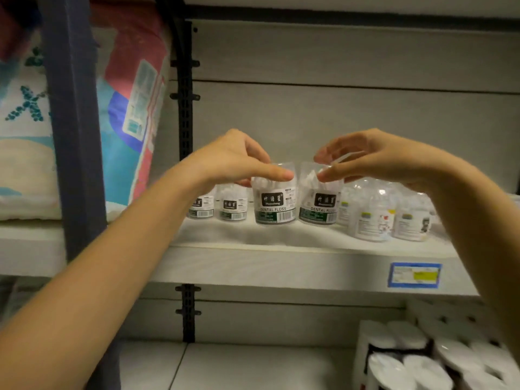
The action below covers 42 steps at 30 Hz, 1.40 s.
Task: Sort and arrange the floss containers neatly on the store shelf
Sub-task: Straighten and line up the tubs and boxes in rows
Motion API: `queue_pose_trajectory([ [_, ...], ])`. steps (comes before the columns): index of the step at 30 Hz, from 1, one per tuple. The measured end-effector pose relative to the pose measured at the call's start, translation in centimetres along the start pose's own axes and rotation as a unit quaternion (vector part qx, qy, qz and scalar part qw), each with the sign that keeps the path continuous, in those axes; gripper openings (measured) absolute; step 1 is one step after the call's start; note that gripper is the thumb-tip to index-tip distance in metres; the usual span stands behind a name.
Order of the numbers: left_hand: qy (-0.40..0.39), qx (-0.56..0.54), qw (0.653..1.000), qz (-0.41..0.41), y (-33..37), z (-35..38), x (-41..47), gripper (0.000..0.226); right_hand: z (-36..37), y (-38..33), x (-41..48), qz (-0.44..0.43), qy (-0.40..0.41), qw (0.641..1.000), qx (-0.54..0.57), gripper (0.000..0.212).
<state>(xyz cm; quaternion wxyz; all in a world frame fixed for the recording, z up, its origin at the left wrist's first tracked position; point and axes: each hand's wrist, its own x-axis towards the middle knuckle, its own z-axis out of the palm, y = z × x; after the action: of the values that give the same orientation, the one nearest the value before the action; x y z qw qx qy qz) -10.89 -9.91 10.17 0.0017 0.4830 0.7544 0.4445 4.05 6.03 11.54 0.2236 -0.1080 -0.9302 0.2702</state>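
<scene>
Two clear floss jars with dark green "DENTAL FLOSS" labels stand side by side on the white shelf point(281, 249). My left hand point(233, 159) grips the top of the left jar point(274, 204), thumb along its lid. My right hand point(374, 156) holds the top of the right jar point(318, 205), thumb on the front and fingers curled behind it. Two more green-label jars point(229, 205) stand further back on the left. Several floss jars with white cartoon labels point(371, 218) crowd the shelf at the right, under my right wrist.
A black slotted upright point(185, 108) divides this bay from a neighbouring one holding a large colourful packaged bag point(132, 102). A blue price tag point(413, 275) sits on the shelf's front edge. Packs of white rolls point(422, 358) fill the lower shelf at right.
</scene>
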Motion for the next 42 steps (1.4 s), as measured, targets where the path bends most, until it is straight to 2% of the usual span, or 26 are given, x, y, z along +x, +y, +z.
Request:
queue_pose_trajectory([
  [6,-0.026,0.025,0.999,0.006,-0.5,5.0,1.7,0.062,0.1,3.6,-0.8,0.033,-0.027,0.995,-0.085,0.028],
  [14,-0.039,0.113,0.992,0.033,-1.2,5.9,1.6,0.07,0.0,4.0,-0.9,-0.005,-0.028,0.98,-0.198,0.036],
  [16,-0.028,0.167,0.983,0.077,-1.2,5.5,1.2,0.063,-0.3,4.0,-1.2,-0.024,-0.004,0.974,-0.226,0.035],
  [18,-0.004,0.219,0.968,0.126,-1.2,5.2,1.1,0.046,-0.3,4.1,-1.2,-0.035,0.013,0.967,-0.253,0.03],
  [22,0.029,0.297,0.944,0.141,-1.2,6.0,2.2,0.036,0.4,4.7,0.1,-0.03,0.06,0.951,-0.3,0.025],
  [26,0.041,0.302,0.944,0.126,-1.5,7.0,4.4,0.036,1.2,5.3,2.0,-0.013,0.096,0.934,-0.345,0.023],
  [30,0.046,0.3,0.947,0.107,-2.1,7.8,6.4,0.036,1.5,5.7,3.7,0.021,0.096,0.927,-0.361,0.024],
  [34,0.055,0.301,0.947,0.097,-2.5,8.2,7.1,0.037,1.9,5.8,4.1,0.02,0.1,0.919,-0.382,0.026],
  [38,0.027,0.313,0.943,0.106,-2.8,7.8,6.6,0.048,2.0,5.5,3.7,0.027,0.075,0.912,-0.401,0.04],
  [40,0.038,0.312,0.942,0.114,-3.2,6.2,5.9,0.051,2.5,4.6,3.5,0.005,0.095,0.903,-0.42,0.044],
  [42,0.092,0.299,0.943,0.117,-3.8,3.5,5.1,0.042,3.1,2.8,3.7,-0.057,0.141,0.906,-0.395,0.037],
])
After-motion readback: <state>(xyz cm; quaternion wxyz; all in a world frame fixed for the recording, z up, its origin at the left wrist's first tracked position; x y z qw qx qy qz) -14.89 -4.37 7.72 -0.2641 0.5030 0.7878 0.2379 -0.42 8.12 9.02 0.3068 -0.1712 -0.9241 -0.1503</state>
